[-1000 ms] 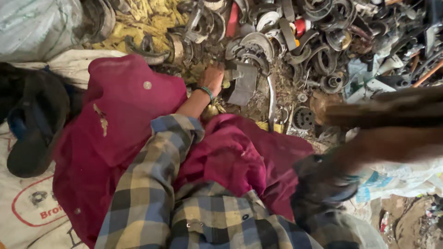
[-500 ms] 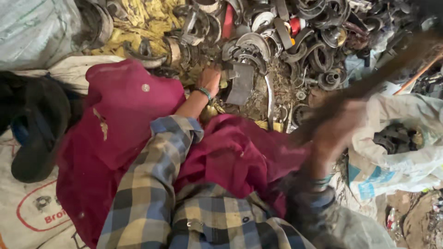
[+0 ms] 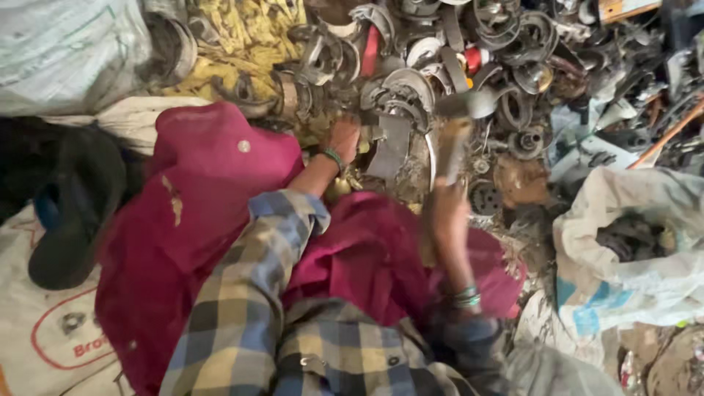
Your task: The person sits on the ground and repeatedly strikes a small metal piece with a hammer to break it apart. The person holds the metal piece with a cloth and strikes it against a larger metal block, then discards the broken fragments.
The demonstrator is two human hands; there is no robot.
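While the hammer point(image 3: 456, 132) stands blurred over the scrap heap, the right hand point(image 3: 446, 213) is wrapped tight around its wooden handle.

Where its grey head meets the pile, the hammer lies just right of a flat, bent grey metal piece point(image 3: 392, 143), and the handle runs down and toward the person into the closed right grip, fingers curled fully round it. The left hand point(image 3: 343, 138), with a green band at the wrist, reaches forward and rests on the scrap just left of that metal piece; whether its fingers clasp anything I cannot tell. Rusty rings and curved metal parts point(image 3: 513, 51) lie all around. A white sack point(image 3: 638, 249) holding dark parts sits well to the right, a black sandal point(image 3: 73, 213) to the far left.
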